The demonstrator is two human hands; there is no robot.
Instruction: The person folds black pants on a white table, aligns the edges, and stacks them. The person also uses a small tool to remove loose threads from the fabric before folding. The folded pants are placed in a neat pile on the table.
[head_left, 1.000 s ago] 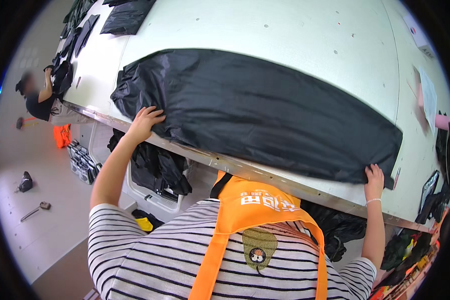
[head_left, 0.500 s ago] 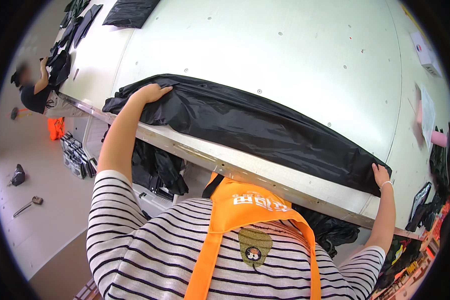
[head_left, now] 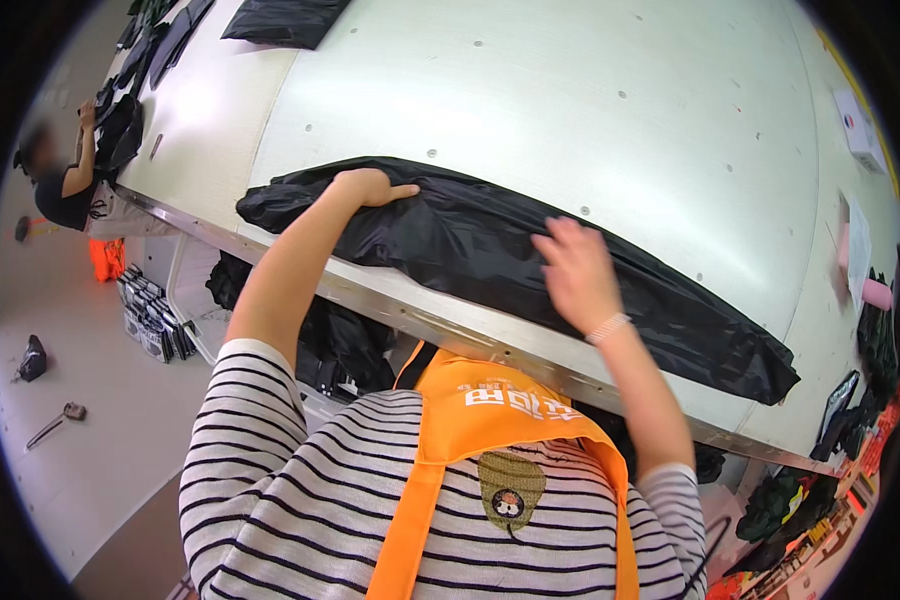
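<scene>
A long folded piece of shiny black fabric (head_left: 470, 240) lies along the near edge of the white table, its ends tapering and its surface wrinkled. My left hand (head_left: 370, 187) is closed on its upper layers left of the middle, thumb stretched to the right and the other fingers mostly hidden. Over the right-middle part of the fabric is my right hand (head_left: 578, 275), open with fingers apart and slightly blurred. Whether its fingertips touch the fabric I cannot tell.
Another folded black piece (head_left: 285, 20) lies at the table's far left. A person (head_left: 65, 180) handles dark fabric on the left. At the right are a white box (head_left: 858, 130), a pink roll (head_left: 877, 294) and papers. Black fabric (head_left: 345, 340) hangs below the table edge (head_left: 440, 325).
My right hand has left the right end of the fabric and moved inward to its middle. My left hand has shifted right with the fabric, which bunches more beside it.
</scene>
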